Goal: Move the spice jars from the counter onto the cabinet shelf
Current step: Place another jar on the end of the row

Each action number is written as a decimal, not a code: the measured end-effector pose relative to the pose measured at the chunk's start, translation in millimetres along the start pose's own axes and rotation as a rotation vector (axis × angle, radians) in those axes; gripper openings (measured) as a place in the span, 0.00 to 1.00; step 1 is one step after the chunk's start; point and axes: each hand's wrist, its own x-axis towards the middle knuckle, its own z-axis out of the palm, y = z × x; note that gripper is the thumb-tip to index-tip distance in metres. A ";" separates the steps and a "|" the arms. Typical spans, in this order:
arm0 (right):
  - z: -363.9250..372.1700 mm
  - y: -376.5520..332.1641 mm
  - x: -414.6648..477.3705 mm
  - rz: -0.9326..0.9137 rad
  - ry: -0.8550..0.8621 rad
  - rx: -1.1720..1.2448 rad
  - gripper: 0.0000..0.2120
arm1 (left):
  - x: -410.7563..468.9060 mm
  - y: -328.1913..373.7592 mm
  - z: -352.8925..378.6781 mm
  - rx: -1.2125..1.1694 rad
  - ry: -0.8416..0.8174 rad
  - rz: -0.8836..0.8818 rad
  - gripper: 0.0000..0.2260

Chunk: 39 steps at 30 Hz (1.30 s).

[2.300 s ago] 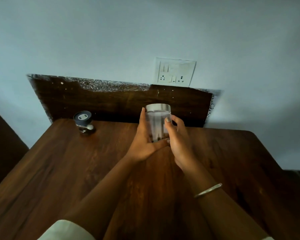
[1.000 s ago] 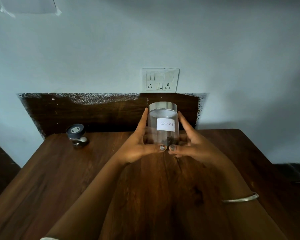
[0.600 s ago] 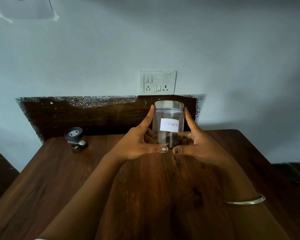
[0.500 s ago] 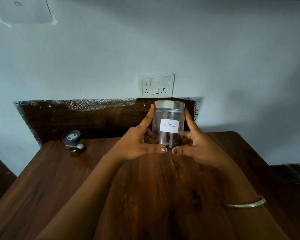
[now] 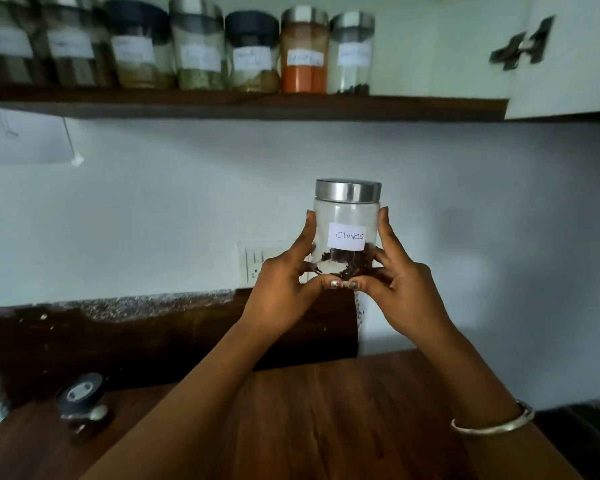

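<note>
The one head-worn camera is facing the wall [image 5: 170,209], sitting close behind the left hand [image 5: 284,292] and right hand [image 5: 406,289] gripping the cloves jar [image 5: 347,216] mid-frame. It is catching the shelf [image 5: 243,105] at top and the counter [image 5: 326,427] below.

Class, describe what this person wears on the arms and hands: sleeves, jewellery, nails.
The left hand and right hand wear no gloves or visible rings, and no sleeve shows on either arm. A thin silver-coloured bangle circles the right wrist. Both thumbnails look painted, the polish patchy.
</note>
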 end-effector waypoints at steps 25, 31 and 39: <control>-130.4 48.7 238.5 -0.258 0.333 -0.193 0.45 | 276.1 62.6 55.2 0.023 0.419 0.304 0.33; -133.1 62.6 260.4 -0.205 0.287 -0.172 0.40 | 294.5 55.0 62.2 0.200 0.481 0.306 0.28; -124.1 62.7 268.9 -0.156 0.364 -0.387 0.28 | 302.5 57.7 67.9 0.295 0.599 0.247 0.19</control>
